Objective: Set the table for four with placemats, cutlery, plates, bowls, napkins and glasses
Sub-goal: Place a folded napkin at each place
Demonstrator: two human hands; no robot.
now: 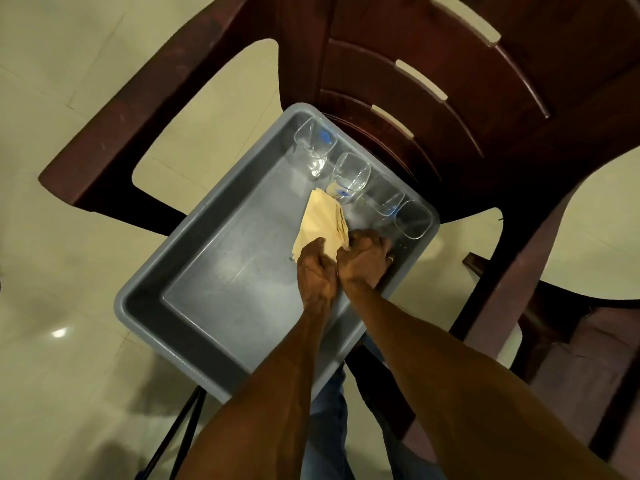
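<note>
Both forearms reach into the grey tub (145, 306); left hand (317, 268) and right hand (363, 259) pinch the napkins (320, 225) near its right wall, beside four glasses (349, 174) along the far wall; lift the stack squarely, clear of them

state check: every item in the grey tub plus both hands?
grey tub: on the chair, mostly bare inside
napkins: stacked, gripped at the near end
glasses: four, lying on their sides in a row along the far wall
left hand: holds the napkins
right hand: curled at the stack's edge; grip unclear
</note>
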